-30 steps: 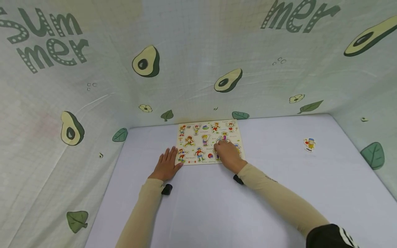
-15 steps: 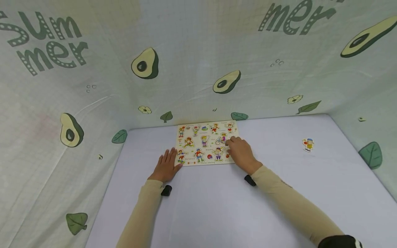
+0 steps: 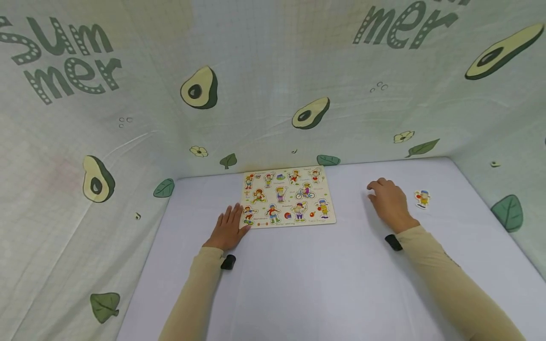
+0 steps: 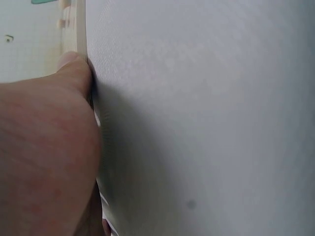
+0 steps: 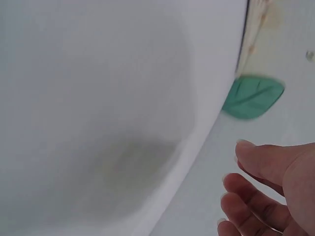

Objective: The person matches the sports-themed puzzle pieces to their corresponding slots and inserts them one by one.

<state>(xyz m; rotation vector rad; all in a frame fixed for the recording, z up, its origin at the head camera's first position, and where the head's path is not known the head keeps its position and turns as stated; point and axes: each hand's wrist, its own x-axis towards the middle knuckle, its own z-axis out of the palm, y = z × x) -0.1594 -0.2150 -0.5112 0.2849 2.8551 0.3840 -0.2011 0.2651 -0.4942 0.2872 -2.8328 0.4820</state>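
A flat puzzle board [image 3: 290, 197] with several cartoon sports figures set in it lies toward the back of the table. My left hand [image 3: 227, 228] rests flat at its lower left edge, fingers straight. In the left wrist view the left thumb [image 4: 74, 71] touches the board's edge. My right hand [image 3: 387, 203] is over the table right of the board, its fingers loosely bent and nothing between them. The right wrist view shows the thumb [image 5: 268, 160] apart from the fingers. Just right of that hand lies one loose puzzle piece [image 3: 423, 199], a figure with a blue cap and a red ball.
The table [image 3: 307, 279] is covered in white cloth. Behind it and at both sides hangs a pale curtain [image 3: 251, 90] printed with avocados and leaves, meeting the table's back edge close behind the board.
My right hand has left the board and moved right, close to the loose piece. The figure at the board's lower right corner now shows in full. My left hand has stayed put.
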